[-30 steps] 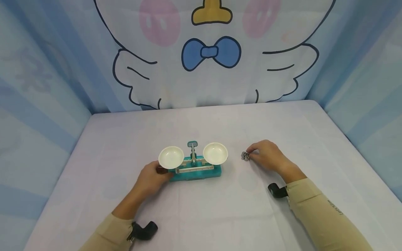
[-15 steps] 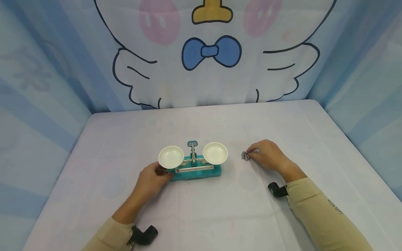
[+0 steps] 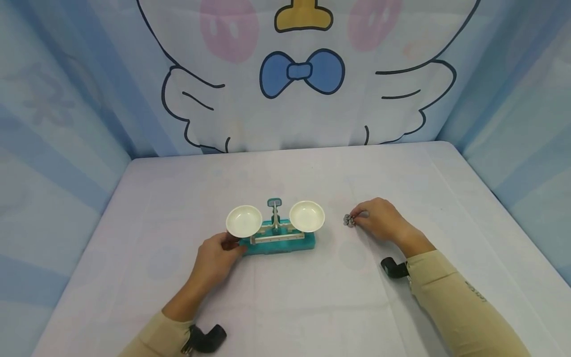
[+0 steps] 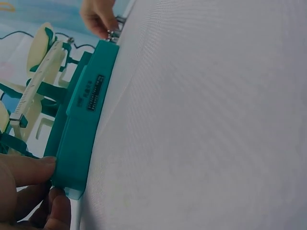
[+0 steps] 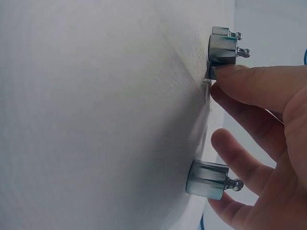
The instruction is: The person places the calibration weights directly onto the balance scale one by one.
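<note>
Here, the right hand [image 3: 378,218] has a tight grip, thumb and finger pinched on a little shiny weight [image 5: 214,72], mostly hidden by the thumb. The left hand [image 3: 217,258] has its grip closed on the left end of a green scale [image 3: 277,246], near the middle of the white table [image 3: 308,307]. Two weights [image 5: 223,49] sit close by the pinched one and another weight [image 5: 206,179] by the lower fingers, so four show. The scale has two white dishes [image 3: 307,216]; one hides some left fingertips. Blue and white cloth walls [image 3: 285,119] stand around.
</note>
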Demonstrator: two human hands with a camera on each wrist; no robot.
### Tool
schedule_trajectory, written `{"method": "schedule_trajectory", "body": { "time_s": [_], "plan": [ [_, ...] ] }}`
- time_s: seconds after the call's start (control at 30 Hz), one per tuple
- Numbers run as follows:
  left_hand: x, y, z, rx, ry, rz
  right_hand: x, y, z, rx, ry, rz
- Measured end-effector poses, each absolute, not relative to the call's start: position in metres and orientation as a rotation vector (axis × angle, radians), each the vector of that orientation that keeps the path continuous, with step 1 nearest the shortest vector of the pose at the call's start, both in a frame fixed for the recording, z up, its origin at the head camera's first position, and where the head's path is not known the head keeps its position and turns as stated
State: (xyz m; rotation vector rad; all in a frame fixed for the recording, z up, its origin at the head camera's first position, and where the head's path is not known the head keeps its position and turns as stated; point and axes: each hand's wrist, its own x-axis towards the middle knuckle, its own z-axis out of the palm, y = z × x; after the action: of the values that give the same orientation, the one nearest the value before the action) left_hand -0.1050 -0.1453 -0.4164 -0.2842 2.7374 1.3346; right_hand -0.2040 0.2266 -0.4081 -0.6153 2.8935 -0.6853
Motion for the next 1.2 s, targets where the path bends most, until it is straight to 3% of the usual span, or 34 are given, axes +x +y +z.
{"method": "schedule_trajectory", "body": {
  "time_s": [0.77, 0.93, 1.2],
  "plan": [
    [-0.106, -0.145, -0.419, -0.284, 2.73, 1.354, -0.205, 0.224, -0.407, -0.532, 2.925, -0.655],
    [-0.106, -0.146, -0.42, -0.277, 2.729, 1.345, -0.202, 0.225, -0.393, -0.458, 2.956, -0.693],
    [-0.106, -0.147, -0.419, -0.281, 2.723, 1.351, -0.19, 0.204, -0.36, -0.58, 2.968, -0.788]
  ]
}}
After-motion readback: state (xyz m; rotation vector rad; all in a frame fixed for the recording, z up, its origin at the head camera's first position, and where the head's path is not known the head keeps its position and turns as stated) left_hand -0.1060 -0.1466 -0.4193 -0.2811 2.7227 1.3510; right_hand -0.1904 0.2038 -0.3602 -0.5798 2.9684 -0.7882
